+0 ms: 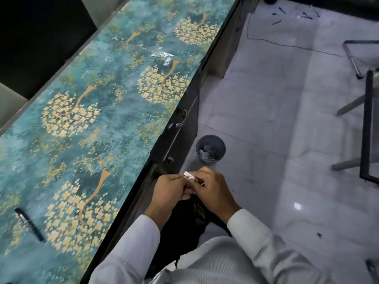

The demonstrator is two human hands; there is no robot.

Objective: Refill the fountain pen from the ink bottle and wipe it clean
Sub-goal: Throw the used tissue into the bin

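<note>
From the head view, my left hand [171,189] and right hand [213,191] pinch a white tissue [189,177] together off the desk [86,111] edge above the bin [210,149], pen [29,224] lying well apart on the desk, no ink bottle visible, and inky fingers could smear my sleeves.

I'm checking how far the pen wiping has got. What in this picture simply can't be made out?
Head view:
- Small white wad: mostly hidden between the left hand and right hand; tissue or cloth, unclear.
- Ink bottle: nowhere in frame.
- Black pen with silver clip on the teal floral desk: too small to show ink or cleanliness.
- Grey round bin on the floor: contents too small and dim.
</note>
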